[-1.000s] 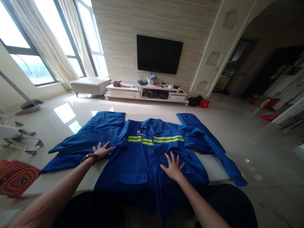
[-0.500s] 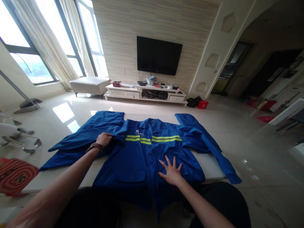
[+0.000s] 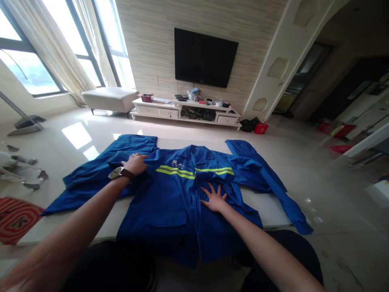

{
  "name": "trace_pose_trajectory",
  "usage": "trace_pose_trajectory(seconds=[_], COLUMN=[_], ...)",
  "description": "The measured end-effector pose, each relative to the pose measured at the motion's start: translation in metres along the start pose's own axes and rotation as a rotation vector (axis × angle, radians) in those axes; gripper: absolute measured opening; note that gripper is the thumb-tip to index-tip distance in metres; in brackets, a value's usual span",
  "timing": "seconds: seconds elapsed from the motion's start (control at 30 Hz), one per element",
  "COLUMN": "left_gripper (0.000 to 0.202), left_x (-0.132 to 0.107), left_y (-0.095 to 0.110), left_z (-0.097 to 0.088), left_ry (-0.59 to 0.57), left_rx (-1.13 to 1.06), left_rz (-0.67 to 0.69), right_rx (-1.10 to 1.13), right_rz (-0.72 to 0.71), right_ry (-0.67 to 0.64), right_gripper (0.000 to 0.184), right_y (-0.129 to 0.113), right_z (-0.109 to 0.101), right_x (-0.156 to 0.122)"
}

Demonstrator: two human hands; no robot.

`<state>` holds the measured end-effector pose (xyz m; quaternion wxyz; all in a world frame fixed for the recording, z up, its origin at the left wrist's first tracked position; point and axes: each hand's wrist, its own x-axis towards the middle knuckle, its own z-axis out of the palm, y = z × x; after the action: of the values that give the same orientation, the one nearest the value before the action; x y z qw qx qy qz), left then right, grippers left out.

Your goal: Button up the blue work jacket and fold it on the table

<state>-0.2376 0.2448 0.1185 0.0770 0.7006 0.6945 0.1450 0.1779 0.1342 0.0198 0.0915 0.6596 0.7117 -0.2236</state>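
A blue work jacket (image 3: pixel 164 194) with yellow-and-grey reflective stripes lies front up, collar away from me, on a low white table (image 3: pixel 270 211). Its lower edge hangs over the near side. My left hand (image 3: pixel 135 164), wearing a watch (image 3: pixel 117 173) on the wrist, rests on the sleeve at the jacket's left shoulder, fingers stretched out. Flat on the chest below the stripe lies my right hand (image 3: pixel 214 198), fingers spread. More blue fabric (image 3: pixel 91 190) is laid out on the left, partly under that sleeve. The other sleeve (image 3: pixel 282 202) trails past the table's right edge.
A red patterned bag (image 3: pixel 18 221) and a white-legged stand (image 3: pixel 21 168) are at the left. Across the tiled floor stand a white bench (image 3: pixel 109 99) and a TV cabinet (image 3: pixel 158 111) with clutter, below a wall television (image 3: pixel 205 56).
My left hand has loosened from its grip on the sleeve, and its fingers now stretch out over the shoulder. My right hand has slid up the chest, still spread. The view has tilted slightly.
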Motion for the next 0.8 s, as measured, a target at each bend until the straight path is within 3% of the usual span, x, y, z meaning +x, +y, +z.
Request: trace_pose_trajectory(seconds=[0.07, 0.17, 0.27, 0.37, 0.47, 0.53, 0.67, 0.73, 0.77, 0.8], left_gripper=[0.058, 0.061, 0.065, 0.085, 0.115, 0.123, 0.092, 0.075, 0.07, 0.067], left_x=[-0.014, -0.045, -0.08, -0.11, -0.128, -0.13, -0.107, -0.088, -0.079, -0.07], left_y=[0.033, 0.085, 0.126, 0.147, 0.151, 0.147, 0.125, 0.104, 0.092, 0.079], left_z=[0.012, 0.028, 0.045, 0.064, 0.079, 0.082, 0.067, 0.055, 0.05, 0.047], left_ry=[-0.18, -0.503, -0.631, -0.724, -0.787, -0.809, -0.746, -0.644, -0.574, -0.495], left_rx=[0.026, 0.002, -0.042, -0.005, 0.071, 0.071, -0.124, -0.198, -0.189, -0.153], left_rz=[0.059, 0.304, 0.414, 0.387, 0.31, 0.315, 0.389, 0.297, 0.204, 0.096], right_rx=[-0.01, -0.005, -0.012, -0.025, -0.03, -0.031, -0.009, 0.009, 0.024, 0.016], right_rz=[0.004, 0.013, 0.018, 0.015, 0.013, 0.008, -0.158, -0.312, -0.357, -0.311], right_ry=[-0.008, -0.018, -0.014, -0.003, 0.0, 0.011, 0.028, 0.107, 0.206, 0.345], right_gripper=[0.081, 0.082, 0.082, 0.081, 0.081, 0.079, 0.081, 0.077, 0.072, 0.065], right_y=[-0.003, -0.006, -0.007, -0.007, -0.01, -0.012, 0.005, 0.035, 0.057, 0.082], right_z=[-0.006, -0.015, -0.022, -0.027, -0.027, -0.026, -0.041, -0.063, -0.076, -0.09], right_x=[0.012, 0.029, 0.043, 0.053, 0.057, 0.055, 0.042, 0.032, 0.027, 0.022])
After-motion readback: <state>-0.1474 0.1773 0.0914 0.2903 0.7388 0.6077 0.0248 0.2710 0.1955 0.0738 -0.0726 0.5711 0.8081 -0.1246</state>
